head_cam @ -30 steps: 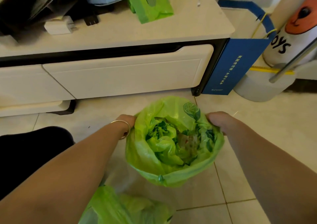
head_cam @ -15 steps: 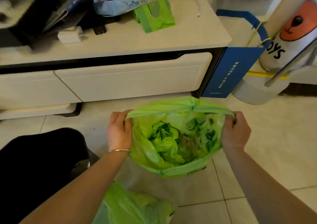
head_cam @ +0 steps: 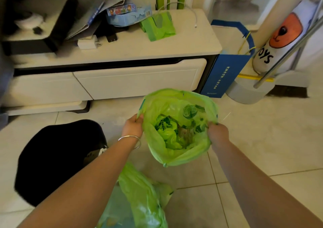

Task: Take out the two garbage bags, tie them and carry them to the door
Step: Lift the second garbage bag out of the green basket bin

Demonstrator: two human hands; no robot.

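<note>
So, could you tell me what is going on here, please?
A person holds a green bag open on the floor, left hand and right hand each gripping its rim. It holds rubbish and is not yet tied. A second bag lies nearer, between the arms.

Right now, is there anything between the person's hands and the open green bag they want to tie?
Nothing visible. The left hand and right hand already pinch opposite sides of the open green bag at its rim. The second green bag lies on the floor nearer the person, between the forearms, not in the way.
</note>
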